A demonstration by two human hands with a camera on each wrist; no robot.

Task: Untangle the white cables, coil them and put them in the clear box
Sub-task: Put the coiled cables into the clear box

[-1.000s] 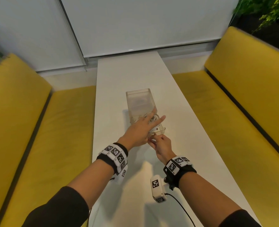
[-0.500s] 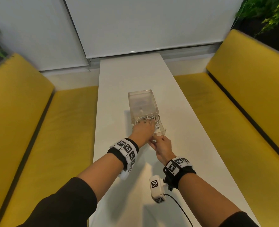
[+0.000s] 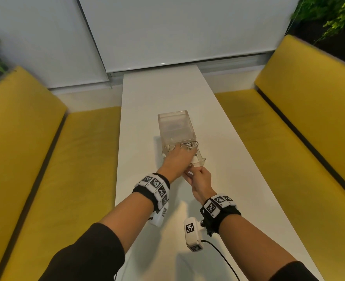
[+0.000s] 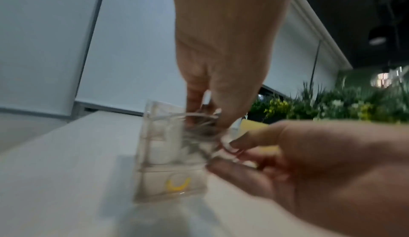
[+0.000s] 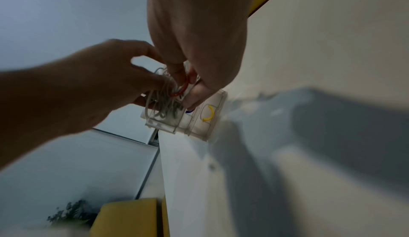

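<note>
At frame centre, the left hand [image 3: 178,159] presses the white cables [image 3: 184,146] into the clear box [image 3: 175,126], fingers curled round them, while the right hand [image 3: 200,179] pinches its near rim, probably to steady it.

In the head view the left hand [image 3: 178,159] hides most of the tangled white cables [image 3: 185,146] at the transparent plastic drawer box [image 3: 175,126], whose near end blurs in the left wrist view.

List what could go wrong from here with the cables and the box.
1. Loops of the white cables stick up past the clear box rim under the left hand; they may spring out.
2. The right hand pinches only the near edge, so pushing could slide the box along the table.
</note>
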